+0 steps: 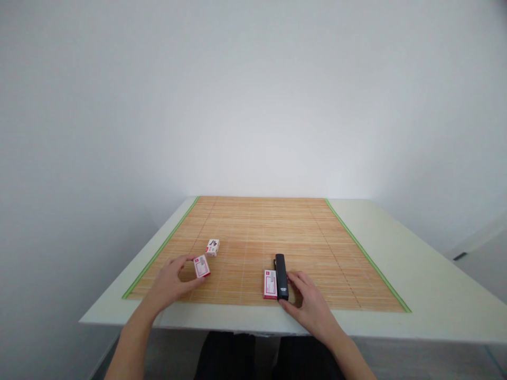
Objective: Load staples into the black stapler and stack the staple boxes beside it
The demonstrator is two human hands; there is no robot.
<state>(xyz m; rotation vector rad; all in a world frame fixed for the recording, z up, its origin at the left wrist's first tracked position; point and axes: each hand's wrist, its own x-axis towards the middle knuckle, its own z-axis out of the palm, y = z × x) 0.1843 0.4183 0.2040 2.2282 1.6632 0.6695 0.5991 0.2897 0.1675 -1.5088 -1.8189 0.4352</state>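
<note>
My left hand (171, 281) has its thumb and fingertips closed on the edges of a small red-and-white staple box (202, 266), which is tilted with its printed face up. Just behind it, a second small white box (213, 247) with dark and red print rests on the mat. My right hand (311, 306) grips a black stapler (281, 277) near its front end, thumb at the near end and fingers along the right side. Against the stapler's left side lies another red-and-white box (270, 284), apart from both hands.
A bamboo mat (253, 221) with green edging covers much of the white table (396, 253). Beyond the table's far edge stands a plain wall (253, 105). My dark-clothed legs (227, 356) are below the near edge.
</note>
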